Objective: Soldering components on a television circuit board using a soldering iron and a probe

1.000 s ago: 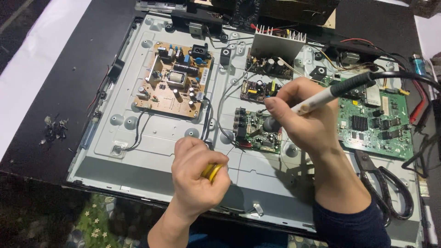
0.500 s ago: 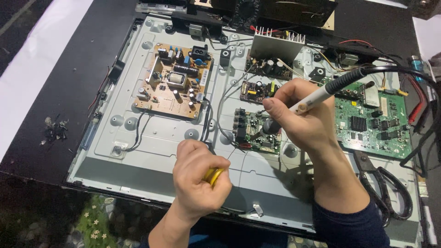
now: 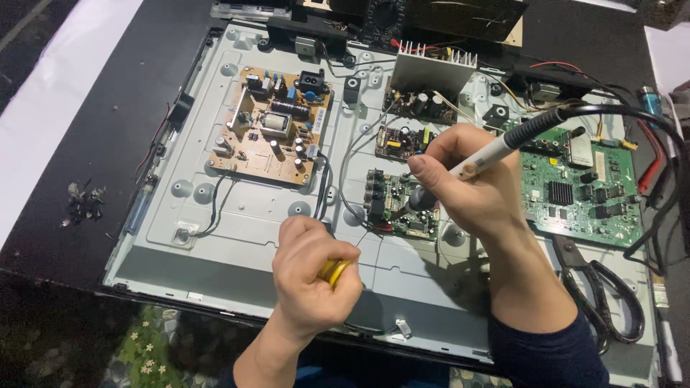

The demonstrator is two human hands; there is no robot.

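— What do we have in our right hand [image 3: 478, 190]?

— A soldering iron [image 3: 503, 147], pinched like a pen between thumb and fingers; its dark tip comes down on the small green board [image 3: 392, 208], just right of the tan power board [image 3: 272, 134].

— And our left hand [image 3: 313, 276]?

— Curled tight around a yellow spool [image 3: 334, 271], below the tan power board, over the grey metal chassis [image 3: 244, 230]. We cannot tell whether any wire runs out from it.

— What else lies around?

— A large green board [image 3: 582, 188] far right of the tan one, and black-handled scissors [image 3: 600, 287] beneath it.
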